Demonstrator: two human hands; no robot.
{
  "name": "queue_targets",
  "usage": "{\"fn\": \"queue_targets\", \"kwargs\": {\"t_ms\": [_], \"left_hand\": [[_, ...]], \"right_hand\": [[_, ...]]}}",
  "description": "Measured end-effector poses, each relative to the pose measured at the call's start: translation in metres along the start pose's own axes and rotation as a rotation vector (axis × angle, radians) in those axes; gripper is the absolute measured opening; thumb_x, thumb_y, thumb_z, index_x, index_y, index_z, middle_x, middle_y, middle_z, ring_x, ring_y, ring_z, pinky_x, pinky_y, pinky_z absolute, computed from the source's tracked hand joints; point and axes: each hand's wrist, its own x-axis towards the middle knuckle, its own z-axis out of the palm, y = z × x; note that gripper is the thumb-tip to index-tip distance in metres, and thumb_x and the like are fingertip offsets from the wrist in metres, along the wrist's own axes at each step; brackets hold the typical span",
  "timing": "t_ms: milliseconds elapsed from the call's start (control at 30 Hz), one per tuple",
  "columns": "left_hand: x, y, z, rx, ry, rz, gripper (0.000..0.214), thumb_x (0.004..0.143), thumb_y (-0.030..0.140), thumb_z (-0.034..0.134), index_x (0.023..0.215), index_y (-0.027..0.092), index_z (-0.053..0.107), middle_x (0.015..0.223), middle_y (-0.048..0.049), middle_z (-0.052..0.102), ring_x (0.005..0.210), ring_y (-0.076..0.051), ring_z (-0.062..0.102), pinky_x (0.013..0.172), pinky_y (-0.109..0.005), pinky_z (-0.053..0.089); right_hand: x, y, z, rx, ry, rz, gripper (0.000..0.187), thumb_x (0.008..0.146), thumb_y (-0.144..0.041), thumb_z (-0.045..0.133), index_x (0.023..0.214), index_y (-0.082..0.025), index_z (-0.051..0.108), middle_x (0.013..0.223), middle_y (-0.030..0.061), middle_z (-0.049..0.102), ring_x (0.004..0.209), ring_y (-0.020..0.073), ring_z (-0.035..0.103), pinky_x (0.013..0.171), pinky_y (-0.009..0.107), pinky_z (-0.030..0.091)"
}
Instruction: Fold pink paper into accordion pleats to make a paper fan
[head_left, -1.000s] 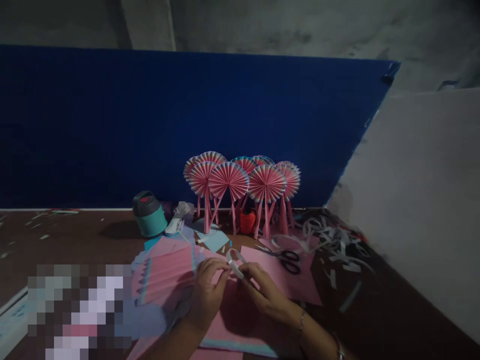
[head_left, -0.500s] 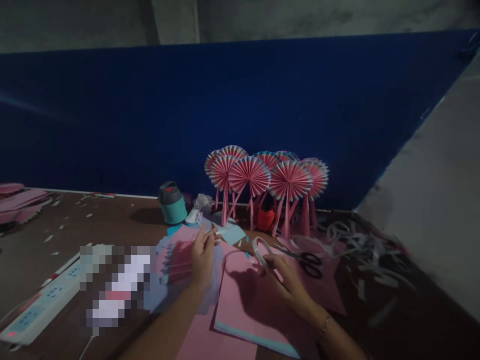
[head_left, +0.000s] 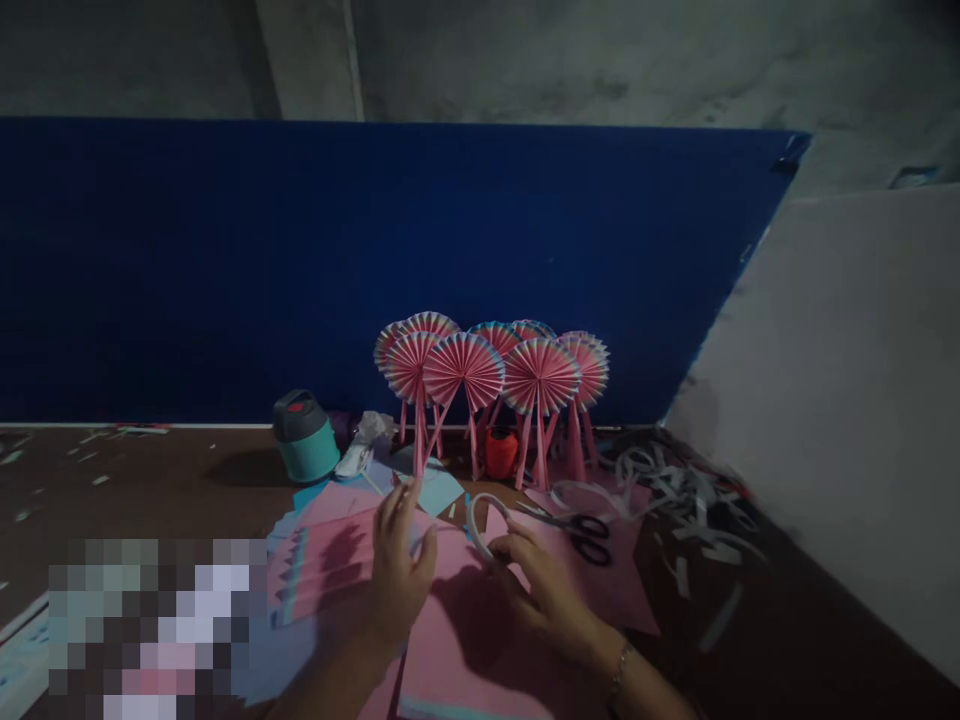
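My right hand (head_left: 544, 580) grips a thin ring of pale tape (head_left: 473, 522), thumb and fingers closed on its near side. The ring stands tilted above a stack of pink paper (head_left: 450, 650) with a light blue edge. To the left, my left hand (head_left: 397, 560) is raised with its fingers stretched up and thumb apart, holding nothing visible. Close beside it lies a pleated pink sheet (head_left: 330, 565) with a pale blue border. Black-handled scissors (head_left: 589, 535) rest on pink paper beyond my right hand.
Several round pink paper fans (head_left: 538, 375) stand at the back around a red spool (head_left: 501, 455). A teal and grey jar (head_left: 307, 445) is at their left. Curled white strips (head_left: 697, 500) are heaped on the right. A power strip (head_left: 22, 650) shows at lower left.
The view has tilted up and turned slightly right. My left hand's fingers have spread, and its thumb now stands apart. My right hand still holds the tape ring.
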Motion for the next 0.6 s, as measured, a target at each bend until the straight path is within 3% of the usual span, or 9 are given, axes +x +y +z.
{"fn": "queue_targets", "kwargs": {"t_ms": [133, 200, 400, 600], "left_hand": [[-0.006, 0.013, -0.001, 0.025, -0.232, 0.156, 0.05, 0.088, 0.019, 0.047, 0.137, 0.027, 0.042, 0.133, -0.0089, 0.054, 0.125, -0.025, 0.044, 0.105, -0.048, 0.037], [-0.008, 0.018, -0.002, 0.007, -0.281, 0.193, 0.047, 0.088, 0.019, 0.048, 0.134, 0.026, 0.047, 0.13, -0.0087, 0.057, 0.122, -0.024, 0.048, 0.102, -0.046, 0.04], [-0.011, 0.026, 0.002, -0.058, -0.165, 0.155, 0.032, 0.085, 0.015, 0.056, 0.115, 0.024, 0.064, 0.111, -0.0066, 0.069, 0.106, -0.022, 0.059, 0.092, -0.04, 0.047], [-0.007, 0.032, 0.001, -0.085, -0.085, 0.085, 0.009, 0.081, 0.017, 0.064, 0.089, 0.022, 0.068, 0.09, -0.005, 0.071, 0.091, -0.021, 0.062, 0.083, -0.039, 0.047]], "right_hand": [[-0.001, 0.002, 0.003, -0.005, -0.04, -0.011, 0.022, 0.083, -0.009, 0.042, 0.096, -0.023, 0.052, 0.086, 0.0038, 0.064, 0.084, 0.0201, 0.06, 0.107, 0.049, 0.03], [-0.002, 0.003, 0.005, -0.015, -0.062, -0.004, 0.021, 0.083, -0.009, 0.042, 0.094, -0.023, 0.052, 0.086, 0.0038, 0.064, 0.085, 0.0203, 0.06, 0.108, 0.05, 0.029], [-0.001, 0.006, 0.007, -0.039, -0.097, -0.055, 0.026, 0.081, -0.008, 0.044, 0.101, -0.022, 0.052, 0.088, 0.0042, 0.067, 0.087, 0.0205, 0.062, 0.104, 0.05, 0.033], [-0.002, 0.012, 0.006, -0.064, -0.15, -0.071, 0.038, 0.074, -0.003, 0.044, 0.107, -0.02, 0.053, 0.092, 0.0047, 0.069, 0.091, 0.0207, 0.064, 0.106, 0.049, 0.031]]}}
